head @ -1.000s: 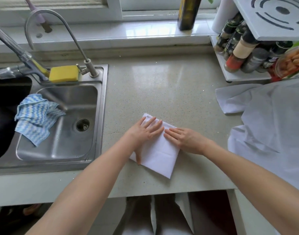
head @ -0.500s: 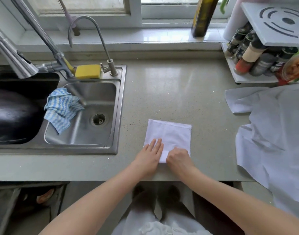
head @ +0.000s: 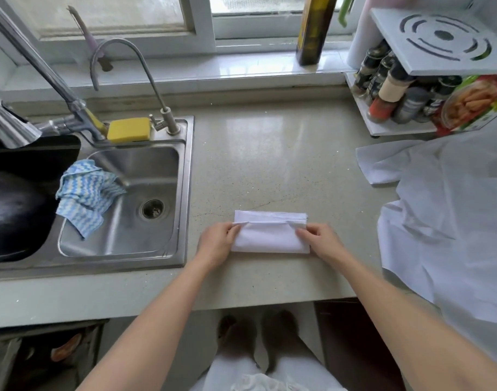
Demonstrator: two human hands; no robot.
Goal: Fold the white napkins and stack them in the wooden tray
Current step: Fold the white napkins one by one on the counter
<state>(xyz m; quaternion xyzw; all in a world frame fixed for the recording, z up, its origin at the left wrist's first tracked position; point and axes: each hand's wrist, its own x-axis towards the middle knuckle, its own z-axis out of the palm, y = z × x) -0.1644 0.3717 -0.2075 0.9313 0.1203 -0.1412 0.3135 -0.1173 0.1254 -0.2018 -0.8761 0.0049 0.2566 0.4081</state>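
A white napkin (head: 270,238) lies on the grey counter near its front edge, with its near half turned over onto the far half. My left hand (head: 217,244) pinches the left corner of the turned-over edge. My right hand (head: 319,239) pinches the right corner of the same edge. A strip of the lower layer shows beyond the folded edge. More white napkins (head: 450,215) lie loose in a heap at the right. No wooden tray is in view.
A steel sink (head: 123,204) with a blue-white cloth (head: 85,196) and a yellow sponge (head: 129,129) sits at the left. A dark pan (head: 13,210) fills the far-left basin. A spice rack (head: 405,94) stands back right, a dark bottle (head: 312,29) on the sill.
The napkin was pressed flat under both hands, then squared to the counter edge. Both hands took its near edge and have carried it away from me, folding the napkin in half.
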